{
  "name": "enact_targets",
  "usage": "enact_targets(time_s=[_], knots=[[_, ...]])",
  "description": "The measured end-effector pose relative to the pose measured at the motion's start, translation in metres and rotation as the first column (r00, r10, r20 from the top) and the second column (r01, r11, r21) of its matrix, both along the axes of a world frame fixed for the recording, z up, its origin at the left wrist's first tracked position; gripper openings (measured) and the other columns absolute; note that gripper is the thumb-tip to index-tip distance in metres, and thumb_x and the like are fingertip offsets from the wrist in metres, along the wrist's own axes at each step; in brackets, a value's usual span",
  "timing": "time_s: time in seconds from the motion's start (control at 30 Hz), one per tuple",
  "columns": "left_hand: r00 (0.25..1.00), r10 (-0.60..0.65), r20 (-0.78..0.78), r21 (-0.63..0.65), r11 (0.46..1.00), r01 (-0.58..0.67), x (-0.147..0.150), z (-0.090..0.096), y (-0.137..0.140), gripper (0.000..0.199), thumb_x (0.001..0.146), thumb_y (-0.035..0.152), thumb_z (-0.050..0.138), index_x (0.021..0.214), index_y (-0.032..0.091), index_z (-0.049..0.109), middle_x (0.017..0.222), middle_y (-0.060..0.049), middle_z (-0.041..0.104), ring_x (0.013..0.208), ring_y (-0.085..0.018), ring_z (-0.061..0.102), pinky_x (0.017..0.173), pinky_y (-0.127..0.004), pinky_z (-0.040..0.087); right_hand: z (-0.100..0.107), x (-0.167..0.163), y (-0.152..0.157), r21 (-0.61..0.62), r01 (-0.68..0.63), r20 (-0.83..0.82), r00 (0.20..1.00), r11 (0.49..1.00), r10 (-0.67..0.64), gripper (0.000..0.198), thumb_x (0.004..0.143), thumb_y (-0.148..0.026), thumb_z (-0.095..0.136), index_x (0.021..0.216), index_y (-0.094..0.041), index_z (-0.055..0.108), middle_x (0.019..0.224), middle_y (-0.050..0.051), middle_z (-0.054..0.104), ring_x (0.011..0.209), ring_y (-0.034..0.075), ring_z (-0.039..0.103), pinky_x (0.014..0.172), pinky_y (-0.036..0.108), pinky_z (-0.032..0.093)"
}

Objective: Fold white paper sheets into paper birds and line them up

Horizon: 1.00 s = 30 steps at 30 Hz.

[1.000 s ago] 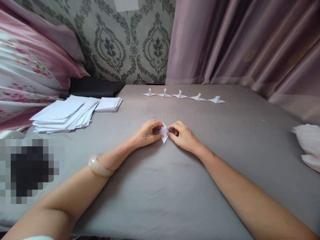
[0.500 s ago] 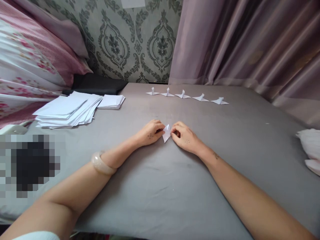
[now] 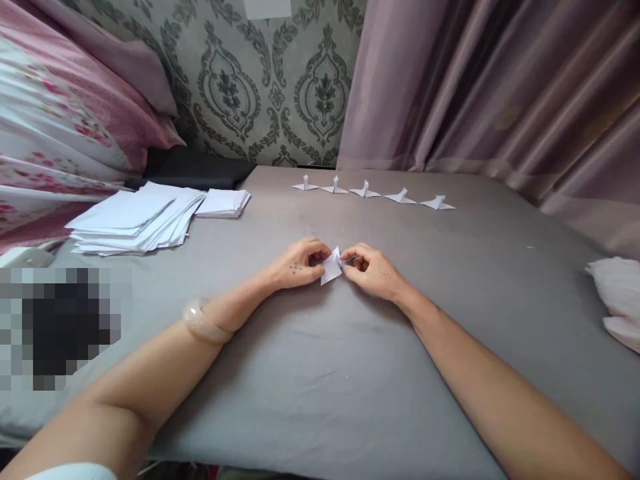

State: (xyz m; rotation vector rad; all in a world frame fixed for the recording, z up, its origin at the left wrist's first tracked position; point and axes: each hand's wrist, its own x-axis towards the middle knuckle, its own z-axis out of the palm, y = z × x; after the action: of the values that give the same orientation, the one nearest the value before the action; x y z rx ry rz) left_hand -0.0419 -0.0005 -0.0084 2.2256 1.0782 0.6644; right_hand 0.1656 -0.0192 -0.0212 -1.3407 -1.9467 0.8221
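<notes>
Between my two hands, just above the grey cloth, is a small folded piece of white paper [image 3: 331,268] with a pointed top and a slanting lower flap. My left hand [image 3: 303,264] pinches its left side between thumb and fingers; a pale bangle [image 3: 203,324] circles that wrist. My right hand [image 3: 373,270] is closed on the paper's right edge, thumb and forefinger meeting at a small fold. Farther back stands a row of several folded paper birds [image 3: 365,189], their wings spread.
On the left lie a stack of large white paper sheets [image 3: 125,217] and a smaller stack of paper squares [image 3: 223,204]. A black folded item [image 3: 195,168] sits behind them. Mauve curtains [image 3: 425,87] hang at the back right, and white fabric [image 3: 617,293] lies at the right edge.
The folded paper has opened wider, its lower flap now spreading to the left. My right hand has shifted slightly right, its fingers more extended on the paper's edge.
</notes>
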Motion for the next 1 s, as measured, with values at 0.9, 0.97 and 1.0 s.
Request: enact_targets(time_s=[0.9,0.97,1.0], knots=[[0.995,-0.083,-0.050,0.006,0.997,0.083,-0.005,0.007,0.000,0.026,0.066,0.008,0.048,0.083,0.014,0.066,0.092,-0.007,0.061,0.073,-0.013,0.054,0.068,-0.025,0.045,0.000,-0.005,-0.005,0.143,-0.040,0.126,0.992,0.989,0.022,0.017,0.084,-0.032,0.057,0.079,-0.021,0.069,0.081,0.001,0.059,0.064,0.011,0.050,0.066,0.028,0.041],[0.994,-0.086,-0.061,-0.014,0.996,0.085,-0.007,0.010,0.000,0.023,0.066,0.010,0.050,0.082,0.014,0.066,0.092,-0.006,0.060,0.073,-0.013,0.054,0.069,-0.025,0.045,0.001,-0.006,-0.004,0.125,-0.029,0.114,0.993,0.992,0.014,0.018,0.084,-0.032,0.057,0.077,-0.021,0.069,0.079,0.001,0.059,0.064,0.012,0.051,0.067,0.028,0.041],[0.995,-0.080,-0.061,-0.018,0.997,0.079,-0.007,0.010,0.001,0.020,0.068,0.013,0.052,0.082,0.014,0.066,0.091,-0.006,0.060,0.074,-0.014,0.054,0.069,-0.026,0.045,0.001,-0.006,-0.003,0.114,-0.025,0.110,0.994,0.993,0.013,0.018,0.084,-0.032,0.057,0.077,-0.021,0.069,0.079,0.001,0.059,0.065,0.012,0.051,0.067,0.028,0.041]])
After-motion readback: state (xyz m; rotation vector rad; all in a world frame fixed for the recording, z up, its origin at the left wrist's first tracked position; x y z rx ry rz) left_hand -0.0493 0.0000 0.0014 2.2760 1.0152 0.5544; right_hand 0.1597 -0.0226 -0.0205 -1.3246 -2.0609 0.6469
